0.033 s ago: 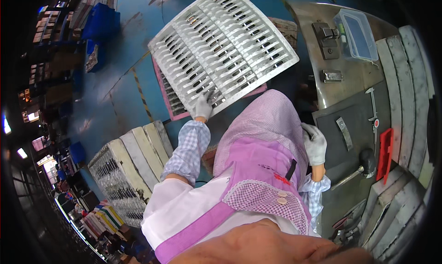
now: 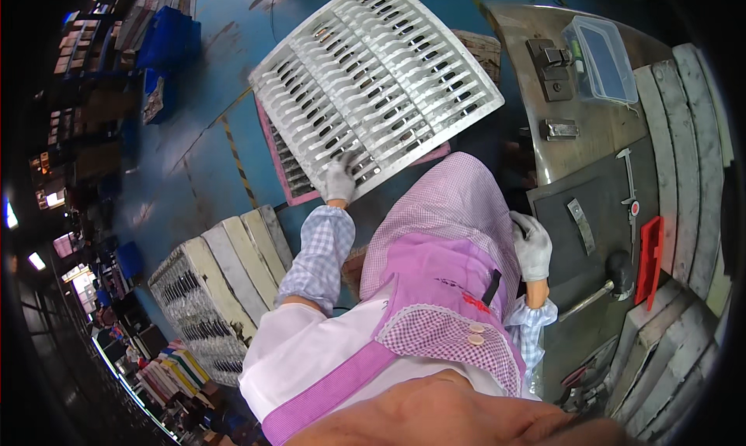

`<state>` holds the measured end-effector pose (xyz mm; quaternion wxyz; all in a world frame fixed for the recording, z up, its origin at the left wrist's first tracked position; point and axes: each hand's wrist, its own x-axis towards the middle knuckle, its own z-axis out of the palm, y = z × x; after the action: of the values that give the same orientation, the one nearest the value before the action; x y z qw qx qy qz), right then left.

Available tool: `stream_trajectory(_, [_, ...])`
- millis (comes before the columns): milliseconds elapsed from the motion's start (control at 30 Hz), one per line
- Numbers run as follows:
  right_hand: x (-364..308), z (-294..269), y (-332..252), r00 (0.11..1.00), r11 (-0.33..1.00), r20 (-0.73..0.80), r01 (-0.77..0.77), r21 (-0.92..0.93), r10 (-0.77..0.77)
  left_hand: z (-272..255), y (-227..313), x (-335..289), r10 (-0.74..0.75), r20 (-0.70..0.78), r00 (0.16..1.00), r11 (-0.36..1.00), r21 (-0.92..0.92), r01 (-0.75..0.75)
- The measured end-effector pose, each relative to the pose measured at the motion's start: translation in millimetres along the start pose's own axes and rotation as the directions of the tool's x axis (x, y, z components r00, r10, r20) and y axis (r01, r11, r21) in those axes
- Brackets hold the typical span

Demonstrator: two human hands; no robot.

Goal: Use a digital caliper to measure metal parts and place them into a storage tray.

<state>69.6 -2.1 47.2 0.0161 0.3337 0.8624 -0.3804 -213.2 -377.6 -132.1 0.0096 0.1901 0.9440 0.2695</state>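
Note:
My left hand, in a pale glove, reaches over the near corner of a large white slotted tray. Its fingers are slightly apart among the slots, with no part visible between them. Rows of thin metal pieces, some with dark ends, lie across the tray. Also gloved, my right hand rests by my lap at the bench edge. The fingers are loosely bent with a gap showing, and no held thing is visible. Closest to it on the dark mat lies a curved metal piece.
Below the white tray sits a pink-edged tray. The bench holds calipers, a black-headed mallet, a red tool, a metal fixture and a clear plastic box. Stacked trays stand at my left.
My left hand has shifted slightly left over the tray corner. My right hand stays where it was.

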Motion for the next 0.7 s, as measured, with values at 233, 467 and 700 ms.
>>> stream_trajectory(233, [-3.5,3.8,8.1,0.973,0.964,-0.028,0.223,-0.141,-0.229,-27.0,-3.8,55.2,-0.345,0.463,0.817,0.874,0.476,0.098])
stream_trajectory(467, [-1.6,0.3,-37.7,0.901,0.954,-0.379,0.274,0.124,-0.21,-44.6,201.5,46.6,0.248,0.591,0.768,0.949,0.01,-0.314])
stream_trajectory(700, [-14.9,-60.8,13.0,0.974,0.992,-0.203,-0.082,0.101,0.101,17.9,385.8,-5.7,0.661,0.459,0.593,0.747,-0.479,-0.461])
